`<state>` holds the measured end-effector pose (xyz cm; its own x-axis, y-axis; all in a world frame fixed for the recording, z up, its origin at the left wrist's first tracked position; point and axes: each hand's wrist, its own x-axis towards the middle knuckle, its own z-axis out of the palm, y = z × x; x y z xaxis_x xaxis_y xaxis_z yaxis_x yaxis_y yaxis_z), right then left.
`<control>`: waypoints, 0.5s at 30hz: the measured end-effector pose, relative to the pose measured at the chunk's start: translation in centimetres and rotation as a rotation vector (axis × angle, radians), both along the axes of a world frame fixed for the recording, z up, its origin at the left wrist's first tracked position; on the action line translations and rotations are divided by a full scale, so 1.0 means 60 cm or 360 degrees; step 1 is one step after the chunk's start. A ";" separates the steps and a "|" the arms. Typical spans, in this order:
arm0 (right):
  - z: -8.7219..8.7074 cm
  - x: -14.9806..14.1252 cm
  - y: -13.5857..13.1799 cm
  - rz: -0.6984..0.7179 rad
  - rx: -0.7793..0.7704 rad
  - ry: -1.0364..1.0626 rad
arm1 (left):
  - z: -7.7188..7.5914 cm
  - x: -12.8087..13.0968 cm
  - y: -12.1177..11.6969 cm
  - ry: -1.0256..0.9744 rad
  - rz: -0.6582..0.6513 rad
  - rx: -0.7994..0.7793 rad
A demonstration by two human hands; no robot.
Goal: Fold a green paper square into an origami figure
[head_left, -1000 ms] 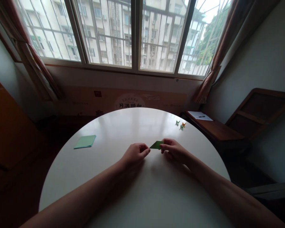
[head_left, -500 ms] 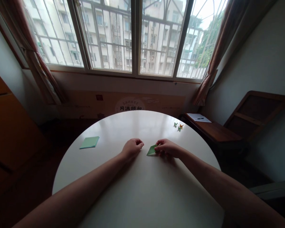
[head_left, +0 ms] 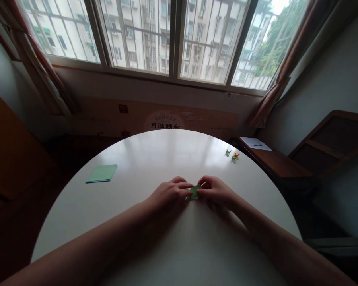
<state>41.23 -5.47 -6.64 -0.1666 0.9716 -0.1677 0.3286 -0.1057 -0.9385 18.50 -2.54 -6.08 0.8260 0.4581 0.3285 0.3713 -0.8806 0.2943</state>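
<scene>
My left grip [head_left: 170, 192] and right grip [head_left: 217, 190] both pinch folded green paper [head_left: 194, 192], below frame centre, over white worktop [head_left: 155, 157]. Folding in hand, I judge; next move calls for aligned edges, firm crease. Pale-green paper stack [head_left: 102, 173] mid-left; origami figures [head_left: 236, 156] right of centre.

White table [head_left: 155, 155] with paper stack [head_left: 101, 173], figurines [head_left: 234, 159]

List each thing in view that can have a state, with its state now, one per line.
Green paper: folded, held between both hands
Left hand: fingers on the paper's left side
Right hand: pinching its right side
Paper stack: lying flat
Small folded figures: three, grouped together
Left curtain: gathered
Right curtain: gathered
White sheet: lying flat
</scene>
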 end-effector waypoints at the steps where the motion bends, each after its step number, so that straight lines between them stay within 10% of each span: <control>1: -0.001 0.002 0.000 0.0015 0.0029 -0.0019 | -0.001 -0.001 0.006 0.0031 -0.0048 0.0058; 15: -0.007 0.004 -0.023 0.0112 0.0441 -0.0469 | 0.034 -0.009 -0.016 0.0285 -0.0190 0.0144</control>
